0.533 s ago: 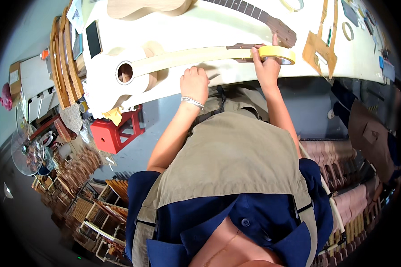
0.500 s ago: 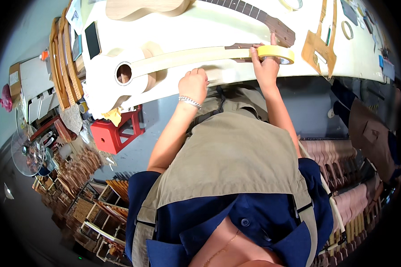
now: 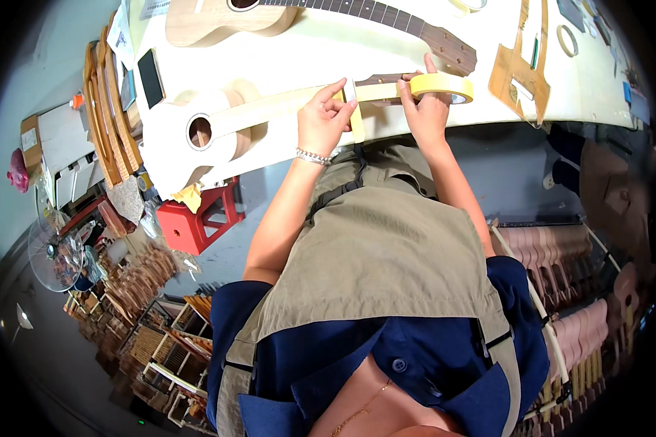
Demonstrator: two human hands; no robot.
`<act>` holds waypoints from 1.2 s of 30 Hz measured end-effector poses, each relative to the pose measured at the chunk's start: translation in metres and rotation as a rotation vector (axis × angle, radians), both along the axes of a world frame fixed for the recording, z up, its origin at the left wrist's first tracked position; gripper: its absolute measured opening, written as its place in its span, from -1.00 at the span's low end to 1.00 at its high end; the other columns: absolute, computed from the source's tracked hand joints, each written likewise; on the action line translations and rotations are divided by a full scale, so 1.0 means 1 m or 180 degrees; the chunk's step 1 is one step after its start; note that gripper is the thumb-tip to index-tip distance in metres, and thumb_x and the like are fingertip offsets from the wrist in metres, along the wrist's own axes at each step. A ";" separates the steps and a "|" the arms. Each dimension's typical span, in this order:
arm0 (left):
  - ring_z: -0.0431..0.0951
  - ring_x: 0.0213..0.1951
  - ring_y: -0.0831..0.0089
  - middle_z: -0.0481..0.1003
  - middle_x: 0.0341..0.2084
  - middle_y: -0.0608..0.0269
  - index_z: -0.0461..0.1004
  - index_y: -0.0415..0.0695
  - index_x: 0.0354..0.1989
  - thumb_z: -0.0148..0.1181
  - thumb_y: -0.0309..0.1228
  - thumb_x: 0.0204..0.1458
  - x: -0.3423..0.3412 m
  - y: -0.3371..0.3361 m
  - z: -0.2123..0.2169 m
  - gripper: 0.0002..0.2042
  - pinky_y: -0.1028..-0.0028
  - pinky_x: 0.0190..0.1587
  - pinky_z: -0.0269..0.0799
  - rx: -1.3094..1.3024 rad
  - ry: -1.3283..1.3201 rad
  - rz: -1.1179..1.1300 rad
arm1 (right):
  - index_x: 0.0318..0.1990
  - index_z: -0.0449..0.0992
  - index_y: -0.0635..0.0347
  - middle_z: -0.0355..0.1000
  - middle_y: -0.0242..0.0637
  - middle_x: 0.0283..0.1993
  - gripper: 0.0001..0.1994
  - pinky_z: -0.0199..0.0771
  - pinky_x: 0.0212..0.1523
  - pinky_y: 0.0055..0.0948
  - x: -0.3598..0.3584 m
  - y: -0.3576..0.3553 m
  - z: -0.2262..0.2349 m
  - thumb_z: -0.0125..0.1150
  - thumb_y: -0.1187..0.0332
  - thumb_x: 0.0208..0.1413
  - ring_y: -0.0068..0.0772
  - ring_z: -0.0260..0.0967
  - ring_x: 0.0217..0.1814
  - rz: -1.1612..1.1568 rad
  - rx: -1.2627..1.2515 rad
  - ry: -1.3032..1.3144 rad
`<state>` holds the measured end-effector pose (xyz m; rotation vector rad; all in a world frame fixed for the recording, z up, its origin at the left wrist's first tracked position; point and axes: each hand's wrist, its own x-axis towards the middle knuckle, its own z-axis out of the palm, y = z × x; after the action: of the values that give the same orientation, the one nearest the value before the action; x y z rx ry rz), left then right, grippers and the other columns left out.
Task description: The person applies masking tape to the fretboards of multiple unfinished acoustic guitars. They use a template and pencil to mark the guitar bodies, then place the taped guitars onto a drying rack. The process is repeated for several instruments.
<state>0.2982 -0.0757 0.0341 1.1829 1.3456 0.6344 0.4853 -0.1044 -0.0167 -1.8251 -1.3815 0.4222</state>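
Over the neck of the unfinished ukulele, both hands work close together at the near edge of the workbench. The left hand, a thin silver bracelet at its wrist, has its fingers curled and pinched on the free end of a strip of yellow masking tape, which hangs down from the fingertips just past the neck. The right hand is closed around the tape roll, forefinger raised along the roll's far side, holding it just above the ukulele's dark headstock. Between the two hands the tape runs flat and taut along the neck. The ukulele is pale bare wood, smooth and matt, with a round soundhole, lying on its back across the cream, scuffed benchtop. Beyond it lies a second, browner ukulele with a dark fretted fingerboard; right of the headstock sits a flat wooden template. Left of the ukulele's body, curved wooden side pieces stand stacked on edge. Below the body, a red stool stands on the grey floor.
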 end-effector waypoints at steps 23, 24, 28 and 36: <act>0.51 -0.22 0.52 0.54 -0.30 0.22 0.45 -0.30 -0.10 0.43 -0.36 -0.21 0.049 0.081 0.020 -0.53 0.53 -0.15 0.46 -0.0206 -0.1083 -0.0917 | 0.10 0.06 0.30 0.34 -0.15 0.14 -0.48 -0.04 0.32 -0.38 0.005 0.025 0.069 0.11 0.68 -0.02 -0.40 0.22 0.21 -0.0452 0.1338 0.2689; 0.51 -0.24 0.50 0.53 -0.28 0.20 0.40 -0.39 -0.10 0.42 -0.42 -0.20 0.060 0.074 0.026 -0.52 0.55 -0.16 0.47 -0.0318 -0.0859 -0.0849 | 0.11 0.06 0.30 0.21 -0.14 0.24 -0.47 0.00 0.30 -0.38 0.003 0.026 0.063 0.11 0.69 -0.03 -0.33 0.17 0.27 -0.0320 0.1401 0.2589; 0.56 -0.47 0.52 0.53 -0.44 0.21 0.46 -0.30 -0.29 0.25 -0.51 -0.02 0.065 0.079 0.019 -0.84 0.57 -0.38 0.54 -0.0977 -0.1359 -0.0117 | 0.14 0.09 0.24 0.17 -0.11 0.27 -0.47 -0.04 0.33 -0.26 -0.002 0.035 0.074 0.02 0.72 -0.02 -0.25 0.09 0.33 -0.0605 0.1532 0.4900; 0.50 -0.42 0.57 0.53 -0.44 0.23 0.58 -0.27 -0.43 0.29 -0.50 -0.10 -0.062 0.226 0.028 -0.91 0.58 -0.38 0.47 0.1878 0.1149 -0.0376 | 0.16 0.23 0.36 0.27 -0.22 0.21 -0.50 -0.39 0.41 -0.05 0.106 0.008 0.051 0.08 0.30 0.09 -0.25 0.01 0.38 -0.1046 0.2754 0.5157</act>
<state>0.2364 0.1506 0.0616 1.9113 1.4130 0.7865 0.5913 -0.0963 0.0342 -0.4999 -0.0177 0.7068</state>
